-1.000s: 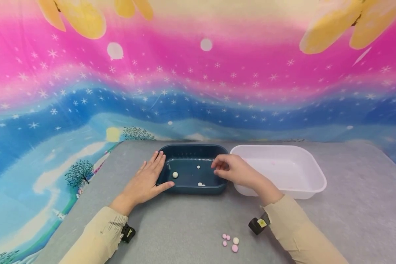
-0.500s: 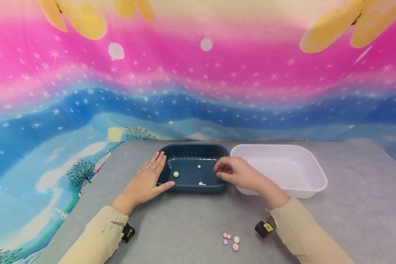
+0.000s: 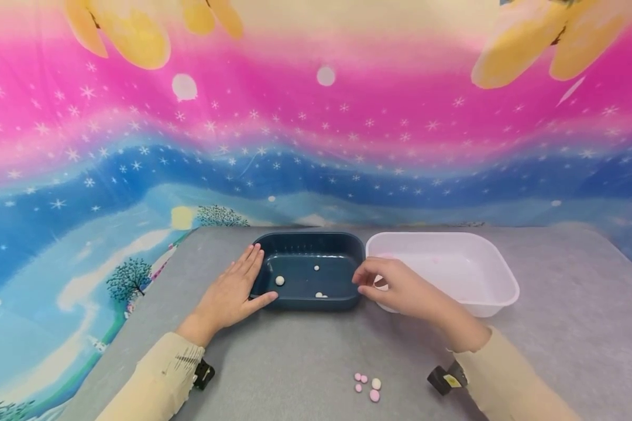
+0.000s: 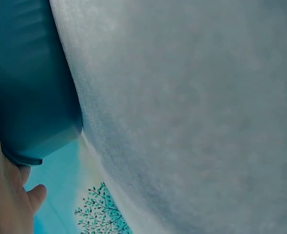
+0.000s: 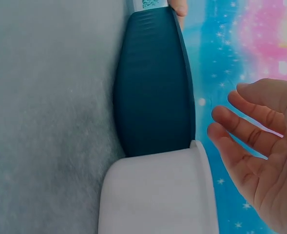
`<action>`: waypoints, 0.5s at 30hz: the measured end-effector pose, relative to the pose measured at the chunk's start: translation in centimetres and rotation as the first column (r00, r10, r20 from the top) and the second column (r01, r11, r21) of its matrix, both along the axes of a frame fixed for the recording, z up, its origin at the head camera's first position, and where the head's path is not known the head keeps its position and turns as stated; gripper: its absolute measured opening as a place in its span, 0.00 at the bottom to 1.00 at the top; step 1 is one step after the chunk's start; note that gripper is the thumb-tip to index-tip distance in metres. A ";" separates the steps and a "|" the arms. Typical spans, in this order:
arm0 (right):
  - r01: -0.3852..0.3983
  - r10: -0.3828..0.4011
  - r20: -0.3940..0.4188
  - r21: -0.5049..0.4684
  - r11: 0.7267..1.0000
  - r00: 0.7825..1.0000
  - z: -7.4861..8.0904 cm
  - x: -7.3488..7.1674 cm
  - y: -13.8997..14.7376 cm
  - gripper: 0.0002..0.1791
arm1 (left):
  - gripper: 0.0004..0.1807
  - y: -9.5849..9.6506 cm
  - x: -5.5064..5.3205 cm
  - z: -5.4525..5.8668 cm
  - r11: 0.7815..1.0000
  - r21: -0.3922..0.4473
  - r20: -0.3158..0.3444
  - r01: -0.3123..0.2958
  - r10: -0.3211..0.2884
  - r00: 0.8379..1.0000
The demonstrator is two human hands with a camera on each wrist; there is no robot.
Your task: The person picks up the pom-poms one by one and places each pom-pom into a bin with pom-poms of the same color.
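Note:
My left hand (image 3: pixel 230 297) rests on the left end of a dark teal plastic basin (image 3: pixel 302 303), its fingers along the side rim and its thumb at the front rim. Inside the basin lie a larger white ball (image 3: pixel 280 280), a small white ball (image 3: pixel 316 268) and another small one (image 3: pixel 319 295) by the front wall. Over the place where the teal basin meets a white basin (image 3: pixel 474 272), my right hand (image 3: pixel 402 287) hovers with loosely bent fingers. The right wrist view shows nothing between the fingers (image 5: pixel 240 126) and thumb of that hand.
On the grey tabletop (image 3: pixel 284 368) near the front lie several small pink balls (image 3: pixel 374 396) and a white ball (image 3: pixel 376 383). The two basins stand side by side. A colourful printed cloth (image 3: pixel 316 128) hangs behind the table.
My right hand has drawn back to the right, from over the teal basin's right end toward the white basin. My left hand and the balls have stayed in place.

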State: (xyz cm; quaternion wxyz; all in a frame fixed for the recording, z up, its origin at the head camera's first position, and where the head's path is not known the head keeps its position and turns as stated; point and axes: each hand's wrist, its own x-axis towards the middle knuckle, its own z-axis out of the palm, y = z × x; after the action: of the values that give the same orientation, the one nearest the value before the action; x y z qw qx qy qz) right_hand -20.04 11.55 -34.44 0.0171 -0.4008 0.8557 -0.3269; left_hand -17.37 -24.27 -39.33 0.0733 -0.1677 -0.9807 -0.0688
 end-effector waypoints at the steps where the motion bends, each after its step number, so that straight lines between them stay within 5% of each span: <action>1: -0.002 0.002 -0.012 0.003 1.000 1.000 0.1 0.1 0.2 0.05 | 0.54 0.0 0.0 0.0 1.000 -0.002 0.001 -0.002 0.002 1.000; 15: -0.018 0.018 -0.073 0.002 1.000 0.997 -0.5 1.1 1.9 0.07 | 0.54 0.0 0.0 -0.1 1.000 -0.008 -0.015 -0.011 0.011 1.000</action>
State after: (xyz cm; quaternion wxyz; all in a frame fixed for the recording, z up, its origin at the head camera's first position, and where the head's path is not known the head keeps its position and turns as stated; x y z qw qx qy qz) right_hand -18.98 13.45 -34.96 -0.0108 -0.4201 0.8524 -0.3112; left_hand -17.40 -24.23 -39.44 0.0803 -0.1632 -0.9813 -0.0631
